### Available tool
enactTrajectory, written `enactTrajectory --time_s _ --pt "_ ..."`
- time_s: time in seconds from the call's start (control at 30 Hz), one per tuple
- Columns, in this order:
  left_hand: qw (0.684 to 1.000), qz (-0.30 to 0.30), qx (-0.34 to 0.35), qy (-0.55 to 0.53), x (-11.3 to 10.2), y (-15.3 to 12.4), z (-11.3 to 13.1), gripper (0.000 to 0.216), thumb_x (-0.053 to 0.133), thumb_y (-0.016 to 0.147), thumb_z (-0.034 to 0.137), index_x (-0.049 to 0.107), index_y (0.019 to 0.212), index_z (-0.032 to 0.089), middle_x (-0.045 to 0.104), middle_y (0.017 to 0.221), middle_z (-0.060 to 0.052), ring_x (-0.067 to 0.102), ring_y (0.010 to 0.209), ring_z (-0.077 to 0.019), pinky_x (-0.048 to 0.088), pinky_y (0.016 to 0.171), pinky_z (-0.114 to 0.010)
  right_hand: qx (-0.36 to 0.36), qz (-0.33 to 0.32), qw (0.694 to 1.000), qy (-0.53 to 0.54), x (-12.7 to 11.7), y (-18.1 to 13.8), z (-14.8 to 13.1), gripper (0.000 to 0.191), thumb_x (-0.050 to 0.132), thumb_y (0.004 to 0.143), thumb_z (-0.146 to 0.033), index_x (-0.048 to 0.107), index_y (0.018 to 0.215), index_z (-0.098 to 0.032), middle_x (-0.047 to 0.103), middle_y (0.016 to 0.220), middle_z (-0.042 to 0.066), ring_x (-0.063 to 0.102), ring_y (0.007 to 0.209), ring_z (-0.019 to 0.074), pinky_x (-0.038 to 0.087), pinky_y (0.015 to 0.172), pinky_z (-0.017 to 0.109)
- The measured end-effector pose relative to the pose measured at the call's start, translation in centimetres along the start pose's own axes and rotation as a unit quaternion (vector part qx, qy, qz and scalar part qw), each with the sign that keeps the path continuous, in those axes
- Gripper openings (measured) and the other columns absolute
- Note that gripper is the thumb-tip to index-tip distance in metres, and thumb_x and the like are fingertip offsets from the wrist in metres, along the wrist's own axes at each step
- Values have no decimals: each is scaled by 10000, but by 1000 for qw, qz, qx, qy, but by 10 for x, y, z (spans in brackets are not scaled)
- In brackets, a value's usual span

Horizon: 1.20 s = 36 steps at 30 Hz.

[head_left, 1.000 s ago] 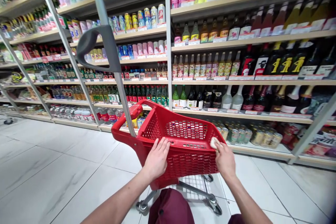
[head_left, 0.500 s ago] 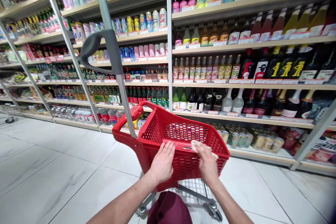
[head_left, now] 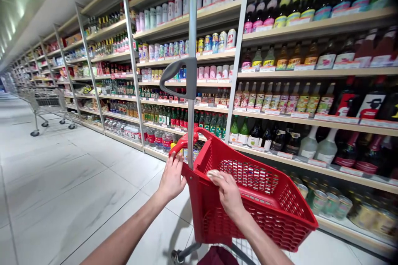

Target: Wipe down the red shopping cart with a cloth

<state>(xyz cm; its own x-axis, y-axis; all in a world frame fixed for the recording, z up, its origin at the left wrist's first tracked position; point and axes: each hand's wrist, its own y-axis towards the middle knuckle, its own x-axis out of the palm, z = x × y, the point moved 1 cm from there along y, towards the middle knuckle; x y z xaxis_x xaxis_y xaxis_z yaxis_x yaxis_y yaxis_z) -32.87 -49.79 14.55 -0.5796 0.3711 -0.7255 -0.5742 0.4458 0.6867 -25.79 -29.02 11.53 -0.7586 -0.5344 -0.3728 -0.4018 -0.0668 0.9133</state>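
A red plastic shopping cart (head_left: 248, 207) stands before me, with a tall metal pole and a grey loop handle (head_left: 191, 78) rising from its left end. My left hand (head_left: 171, 177) is at that end, its fingers over the cart's red push bar (head_left: 182, 144). My right hand (head_left: 229, 193) is closed on a whitish cloth (head_left: 214, 174), pressed to the near rim of the basket close to the pole. Most of the cloth is hidden under the fingers. Through its perforated walls, the basket's inside shows bare red plastic.
Shelves (head_left: 280, 72) of bottles and cans run along the aisle behind the cart. Farther left, a metal shopping trolley (head_left: 46, 101) stands by the shelving. White marbled tiles (head_left: 77, 190) cover the floor. My dark red clothing (head_left: 217, 256) shows at the bottom edge.
My view has swung left. My left hand went from the near rim to the push bar. My right hand moved the cloth along the rim from the far right part toward the pole.
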Motion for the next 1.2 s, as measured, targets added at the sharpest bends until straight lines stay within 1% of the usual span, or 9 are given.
enactTrajectory --time_s 0.13,0.23,0.43,0.63,0.77,0.9,1.0,1.1,1.2 --pt "999 -28 33 -18 -1 -2 0 689 497 643 142 323 1305 74 342 1380 -148 128 1328 -313 275 1048 -502 -108 150 983 20 -11 143 -44 400 365 846 -96 527 1183 -241 495 1239 44 393 1210 204 388 982 432" --pt "998 -24 42 -36 -3 -6 0 742 497 628 134 269 1334 104 307 1400 -141 99 1334 -316 279 1037 -529 -181 122 976 -11 -10 188 -44 455 297 865 -62 453 1258 -227 429 1322 18 215 1318 202 253 1069 473" --pt "995 -35 69 -56 -5 -8 3 774 490 602 111 250 1338 83 269 1411 -172 76 1336 -326 258 1038 -537 -342 -119 929 -80 14 116 -20 394 342 856 -69 519 1196 -158 505 1272 45 277 1296 208 324 1054 430" --pt "994 -50 78 -50 -9 -5 6 729 488 593 106 316 1298 48 282 1401 -181 58 1338 -319 227 1061 -522 -256 11 964 -66 -4 155 -20 402 302 881 -67 487 1225 -162 468 1306 54 230 1314 203 312 1054 470" --pt "994 -56 84 -49 -9 -6 7 719 481 600 106 315 1298 53 279 1408 -169 53 1340 -311 230 1062 -519 -294 -72 953 -29 11 96 -20 337 344 884 -111 566 1134 -152 543 1221 58 348 1254 184 409 1005 369" --pt "993 -54 85 -54 -8 -8 7 711 481 609 103 316 1300 60 285 1409 -157 46 1342 -302 235 1065 -508 -193 -86 976 -43 23 -3 -2 315 382 867 -115 577 1112 -150 583 1152 100 455 1145 191 479 903 361" --pt "993 -48 90 -57 -8 -6 4 707 475 618 100 312 1305 67 305 1399 -154 49 1342 -303 245 1059 -514 -90 -62 992 -56 9 -49 26 373 357 830 -49 571 1117 -152 580 1145 117 481 1101 207 473 881 404" --pt "993 -34 102 -53 -7 -5 3 704 475 628 110 302 1310 63 298 1402 -161 53 1340 -314 248 1055 -515 44 -49 995 -81 -7 -64 42 470 339 756 5 566 1124 -181 576 1141 107 502 1062 208 459 871 428" --pt "993 7 114 -33 0 -9 14 676 461 660 102 282 1310 47 259 1412 -191 56 1339 -324 218 1051 -538 106 -53 991 -57 0 -53 26 572 342 676 32 538 1164 -195 536 1209 81 466 1109 199 410 931 425"
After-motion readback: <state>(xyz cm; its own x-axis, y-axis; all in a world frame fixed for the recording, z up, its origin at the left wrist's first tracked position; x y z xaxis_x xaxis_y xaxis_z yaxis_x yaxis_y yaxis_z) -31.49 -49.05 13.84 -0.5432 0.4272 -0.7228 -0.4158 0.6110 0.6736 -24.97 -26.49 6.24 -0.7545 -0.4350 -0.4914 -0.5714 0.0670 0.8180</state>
